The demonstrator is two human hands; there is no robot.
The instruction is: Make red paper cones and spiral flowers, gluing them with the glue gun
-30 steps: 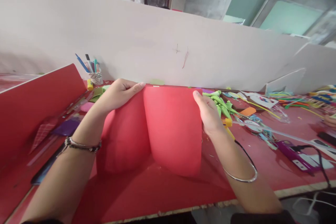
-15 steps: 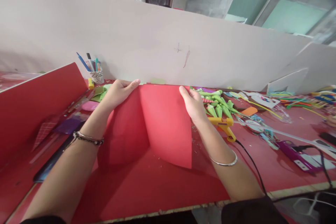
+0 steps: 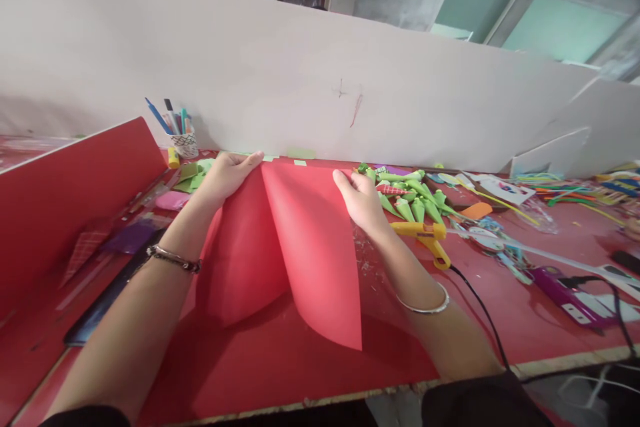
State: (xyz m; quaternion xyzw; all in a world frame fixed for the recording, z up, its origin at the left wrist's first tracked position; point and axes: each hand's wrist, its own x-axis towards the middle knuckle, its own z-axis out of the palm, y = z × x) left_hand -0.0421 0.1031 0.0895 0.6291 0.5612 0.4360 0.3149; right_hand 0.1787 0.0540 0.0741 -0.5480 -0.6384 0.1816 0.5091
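A large red sheet (image 3: 315, 240) hangs in folds above the red table (image 3: 310, 380), its lower edge curling toward me. My left hand (image 3: 231, 177) pinches its upper left part, thumb pointing right. At the upper right corner, my right hand (image 3: 361, 199) grips the sheet between thumb and fingers. Just right of my right hand lie several green paper cones (image 3: 417, 197) and a yellow glue gun (image 3: 425, 235) with a black cord.
Behind stands a white partition (image 3: 280, 73). A pen cup (image 3: 184, 143), green paper scraps (image 3: 190, 177) and a dark phone (image 3: 107, 300) are on the left, beside an upright red board (image 3: 75, 193). A purple power strip (image 3: 570, 297) lies right.
My right hand has moved slightly left, nearer my left hand. The sheet's right part bulges more, and its lower right corner hangs closer to the table's front edge.
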